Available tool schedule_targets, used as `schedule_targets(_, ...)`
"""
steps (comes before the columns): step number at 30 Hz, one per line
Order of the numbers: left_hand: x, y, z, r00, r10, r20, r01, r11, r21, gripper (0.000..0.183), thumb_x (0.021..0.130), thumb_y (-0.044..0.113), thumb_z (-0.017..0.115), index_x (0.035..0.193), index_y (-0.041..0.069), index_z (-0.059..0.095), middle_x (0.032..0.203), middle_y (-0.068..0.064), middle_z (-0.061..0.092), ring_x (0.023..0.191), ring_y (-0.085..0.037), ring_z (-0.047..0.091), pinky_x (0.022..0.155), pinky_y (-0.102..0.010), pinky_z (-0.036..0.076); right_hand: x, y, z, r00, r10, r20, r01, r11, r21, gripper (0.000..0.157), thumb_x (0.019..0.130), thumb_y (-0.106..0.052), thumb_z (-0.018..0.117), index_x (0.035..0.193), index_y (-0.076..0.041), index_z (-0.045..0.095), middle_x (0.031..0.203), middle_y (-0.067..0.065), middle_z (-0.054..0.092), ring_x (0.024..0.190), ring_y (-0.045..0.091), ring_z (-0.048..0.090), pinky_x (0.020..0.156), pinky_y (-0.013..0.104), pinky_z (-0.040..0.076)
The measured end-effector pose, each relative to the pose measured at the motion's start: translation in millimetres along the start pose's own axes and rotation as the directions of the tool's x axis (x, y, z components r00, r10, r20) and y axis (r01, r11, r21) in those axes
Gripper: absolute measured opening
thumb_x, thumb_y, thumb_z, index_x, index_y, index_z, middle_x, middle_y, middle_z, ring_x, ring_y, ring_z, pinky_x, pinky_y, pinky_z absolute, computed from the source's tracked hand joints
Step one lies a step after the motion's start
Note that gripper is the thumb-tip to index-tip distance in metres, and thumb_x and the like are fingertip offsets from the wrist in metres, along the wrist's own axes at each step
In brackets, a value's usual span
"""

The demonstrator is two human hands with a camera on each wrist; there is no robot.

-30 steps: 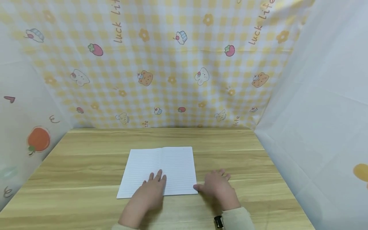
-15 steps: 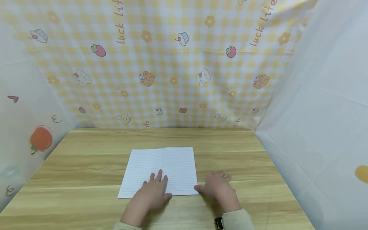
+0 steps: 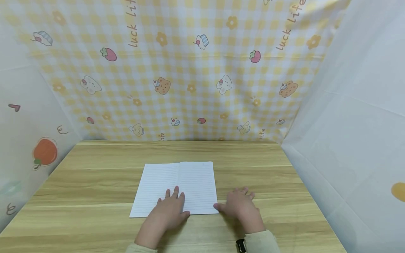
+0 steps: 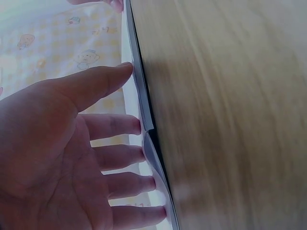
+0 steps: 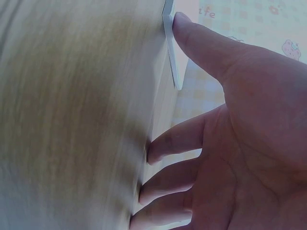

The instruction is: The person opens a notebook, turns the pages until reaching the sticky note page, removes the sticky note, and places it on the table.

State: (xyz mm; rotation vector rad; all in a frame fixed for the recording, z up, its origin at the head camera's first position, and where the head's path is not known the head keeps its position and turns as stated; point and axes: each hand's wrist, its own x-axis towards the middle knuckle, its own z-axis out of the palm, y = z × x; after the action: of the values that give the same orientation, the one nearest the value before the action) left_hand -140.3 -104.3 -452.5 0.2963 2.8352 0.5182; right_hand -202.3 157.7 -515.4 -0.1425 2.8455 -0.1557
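A lined notebook [image 3: 197, 182] lies spread on the wooden table, its two white pages facing up and its fold running down the middle. My left hand [image 3: 169, 212] rests on the lower left page near the fold, fingers spread, the thumb at the near edge. In the left wrist view the fingertips of the left hand [image 4: 72, 143] press on the paper, and the pages bulge at the fold. To the right of the notebook, my right hand [image 3: 240, 205] has its fingertips on the table. Its thumb [image 5: 201, 40] touches the notebook's near right corner.
The wooden table [image 3: 95, 182] extends around the notebook on all sides. Behind it hangs a yellow checked cloth [image 3: 190, 70] with cartoon prints. Pale sheets [image 3: 351, 140] close off the sides. A black band [image 3: 241, 245] shows at the right sleeve.
The left thumb has swung out to the right and now shows at the notebook's near edge. The right hand and the notebook stay in place; the head view has shifted slightly.
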Motion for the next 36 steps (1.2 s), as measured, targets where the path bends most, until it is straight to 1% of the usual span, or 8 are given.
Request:
schedule_targets(9,-0.5,1.9,-1.2,1.000,-0.010,0.001,0.010,1.000,-0.005,0.070,0.098,0.040,0.074,0.149,-0.005,0.056,0.166,-0.033,0.039,0.151,-0.063,0.035,0.114,-0.082,0.035,-2.0,0.1,-1.2,0.999,-0.033,-0.031,0.033,0.999,0.011,0.109,0.084,-0.091,0.056,0.132,0.006,0.070,0.155,0.037,0.051,0.147,0.071,0.033,0.114,0.089,0.024)
schedule_targets(18,0.1,1.7,0.6,1.000,-0.015,-0.003,0.015,1.000,-0.009,0.070,0.099,0.040,0.074,0.149,-0.005,0.056,0.166,-0.033,0.038,0.151,-0.063,0.035,0.114,-0.082,0.035,-17.9,-12.3,-20.6,1.000,-0.014,-0.012,0.014,1.000,0.014,0.101,0.087,-0.083,0.062,0.132,0.008,0.069,0.155,0.039,0.049,0.147,0.073,0.030,0.115,0.089,0.023)
schedule_targets(21,0.5,1.6,1.2,1.000,-0.019,-0.003,0.019,1.000,-0.011,0.071,0.098,0.040,0.074,0.149,-0.006,0.055,0.166,-0.033,0.038,0.152,-0.063,0.034,0.115,-0.082,0.034,-15.3,-10.0,-16.5,1.000,-0.014,-0.021,0.015,1.000,0.016,0.106,0.086,-0.086,0.059,0.132,0.008,0.069,0.155,0.038,0.049,0.147,0.072,0.031,0.115,0.088,0.024)
schedule_targets(23,0.8,2.0,1.2,1.000,-0.022,-0.004,0.022,1.000,-0.007,0.073,0.098,0.041,0.075,0.149,-0.006,0.055,0.166,-0.033,0.038,0.151,-0.063,0.035,0.115,-0.082,0.034,-21.5,-14.1,-24.3,1.000,-0.008,-0.016,0.009,1.000,0.027,0.103,0.088,-0.083,0.060,0.132,0.010,0.068,0.155,0.039,0.048,0.147,0.072,0.031,0.116,0.088,0.024)
schedule_targets(28,2.2,4.4,1.3,0.999,-0.043,-0.006,0.043,0.999,-0.008,0.079,0.095,0.047,0.077,0.148,-0.007,0.055,0.165,-0.033,0.039,0.151,-0.063,0.035,0.115,-0.083,0.034,-42.9,-31.5,-52.0,0.999,0.043,0.028,-0.045,0.996,0.078,0.094,0.091,-0.071,0.070,0.134,0.013,0.066,0.157,0.045,0.041,0.142,0.080,0.027,0.098,0.091,0.040)
schedule_targets(30,3.2,5.0,2.9,0.999,-0.049,-0.009,0.048,0.999,-0.010,0.082,0.093,0.050,0.078,0.148,-0.008,0.055,0.165,-0.034,0.039,0.151,-0.064,0.035,0.114,-0.084,0.034,-42.8,-33.4,-52.0,0.997,0.070,0.037,-0.074,0.993,0.097,0.098,0.089,-0.073,0.070,0.137,0.012,0.064,0.159,0.046,0.036,0.142,0.081,0.025,0.087,0.093,0.042)
schedule_targets(33,4.8,4.9,6.8,0.999,-0.050,-0.022,0.050,0.999,-0.009,0.085,0.093,0.053,0.077,0.147,-0.008,0.056,0.164,-0.036,0.040,0.150,-0.065,0.035,0.112,-0.085,0.034,-39.0,-33.6,-48.7,0.995,0.092,0.046,-0.096,0.989,0.113,0.104,0.085,-0.079,0.070,0.140,0.010,0.063,0.160,0.047,0.033,0.142,0.082,0.023,0.081,0.095,0.041)
schedule_targets(36,5.3,3.4,9.2,0.998,-0.047,-0.033,0.047,0.999,-0.005,0.081,0.097,0.053,0.073,0.147,-0.008,0.056,0.164,-0.036,0.040,0.150,-0.065,0.035,0.112,-0.086,0.034,-28.6,-27.5,-37.4,0.996,0.081,0.047,-0.085,0.992,0.094,0.107,0.083,-0.084,0.067,0.140,0.007,0.065,0.161,0.045,0.035,0.143,0.080,0.023,0.093,0.095,0.037)
